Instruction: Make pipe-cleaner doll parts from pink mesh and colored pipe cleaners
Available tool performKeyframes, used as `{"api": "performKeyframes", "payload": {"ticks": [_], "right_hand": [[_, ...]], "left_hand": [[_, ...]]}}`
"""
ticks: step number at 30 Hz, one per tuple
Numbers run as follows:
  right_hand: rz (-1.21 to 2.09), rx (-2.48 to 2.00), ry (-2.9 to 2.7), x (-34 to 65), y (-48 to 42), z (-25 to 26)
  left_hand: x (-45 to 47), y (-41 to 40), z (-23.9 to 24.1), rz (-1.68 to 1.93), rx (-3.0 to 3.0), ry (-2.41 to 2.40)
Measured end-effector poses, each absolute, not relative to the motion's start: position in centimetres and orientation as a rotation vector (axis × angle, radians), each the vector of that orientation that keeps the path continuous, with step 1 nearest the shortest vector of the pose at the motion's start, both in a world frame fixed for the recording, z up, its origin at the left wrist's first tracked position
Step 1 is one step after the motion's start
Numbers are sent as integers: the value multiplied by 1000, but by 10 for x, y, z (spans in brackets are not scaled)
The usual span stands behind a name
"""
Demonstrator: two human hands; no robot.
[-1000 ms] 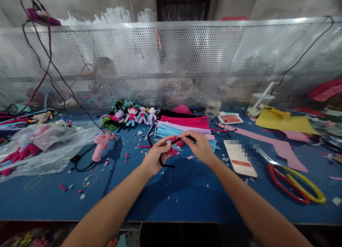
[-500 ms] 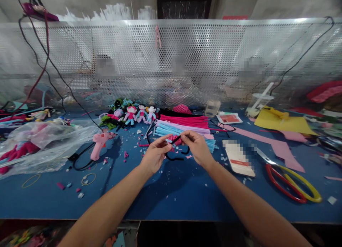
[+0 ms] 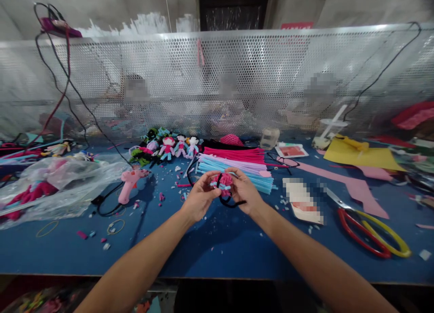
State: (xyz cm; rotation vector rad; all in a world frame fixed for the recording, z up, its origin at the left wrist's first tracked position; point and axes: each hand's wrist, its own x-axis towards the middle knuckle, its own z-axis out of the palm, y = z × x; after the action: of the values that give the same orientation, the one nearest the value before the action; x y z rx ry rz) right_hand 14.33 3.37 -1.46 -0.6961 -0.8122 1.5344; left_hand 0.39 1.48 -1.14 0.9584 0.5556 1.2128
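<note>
My left hand (image 3: 200,196) and my right hand (image 3: 247,193) hold a rounded pink and light-blue piece (image 3: 226,181) of pipe cleaners between them, fingers closed on its two sides. A black pipe cleaner (image 3: 232,205) crosses the front of the piece and loops below it, one end reaching right under my right hand. Some fingertips are hidden behind the piece. Just beyond my hands lies a bundle of light-blue pipe cleaners (image 3: 261,182), with lilac pipe cleaners (image 3: 230,160) and hot-pink pipe cleaners (image 3: 237,154) behind it.
On the left lie a pink glue gun (image 3: 127,185) and a clear plastic bag (image 3: 73,200). Small dolls (image 3: 167,148) sit at the back. To the right are a phone-like slab (image 3: 303,204), large scissors (image 3: 364,225), glasses (image 3: 288,163) and a cup (image 3: 325,134). Scraps litter the blue table (image 3: 224,254).
The pink and blue piece has turned and shows more clearly. The black pipe cleaner, earlier pinched between both hands' fingertips, now runs across its front. My view has shifted slightly.
</note>
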Motion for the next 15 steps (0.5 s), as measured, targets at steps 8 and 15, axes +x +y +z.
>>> {"api": "performKeyframes", "payload": {"ticks": [8,15], "right_hand": [[1385,-741,-987,137,24,-17],[1101,-946,-1397,140,15,-17]], "left_hand": [[8,15,-12,1343,1078,609],[1,29,-15,1580,1109,700]]}}
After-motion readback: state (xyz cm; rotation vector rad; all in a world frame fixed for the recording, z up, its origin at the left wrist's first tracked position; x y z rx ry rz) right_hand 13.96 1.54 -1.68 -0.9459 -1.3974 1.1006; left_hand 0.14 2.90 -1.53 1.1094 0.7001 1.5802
